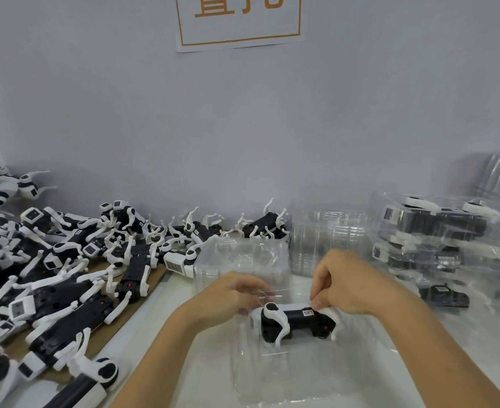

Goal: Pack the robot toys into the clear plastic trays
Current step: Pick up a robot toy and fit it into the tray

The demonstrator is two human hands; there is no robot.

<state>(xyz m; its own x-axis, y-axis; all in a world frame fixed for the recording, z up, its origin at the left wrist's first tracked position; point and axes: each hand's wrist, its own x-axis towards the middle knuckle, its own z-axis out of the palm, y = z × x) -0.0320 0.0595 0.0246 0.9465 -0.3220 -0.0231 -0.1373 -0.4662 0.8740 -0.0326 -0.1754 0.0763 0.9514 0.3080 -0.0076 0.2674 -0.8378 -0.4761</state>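
Observation:
A black-and-white robot toy lies on its side in a clear plastic tray at the front middle of the table. My right hand pinches the toy's rear end from above with curled fingers. My left hand is at the toy's head end, fingers curled on the tray's clear far edge. A second clear tray stands just behind both hands.
A big heap of loose robot toys covers brown cardboard at left and along the wall. A stack of clear trays stands at the back middle. Packed trays are piled at right. White table surface lies between.

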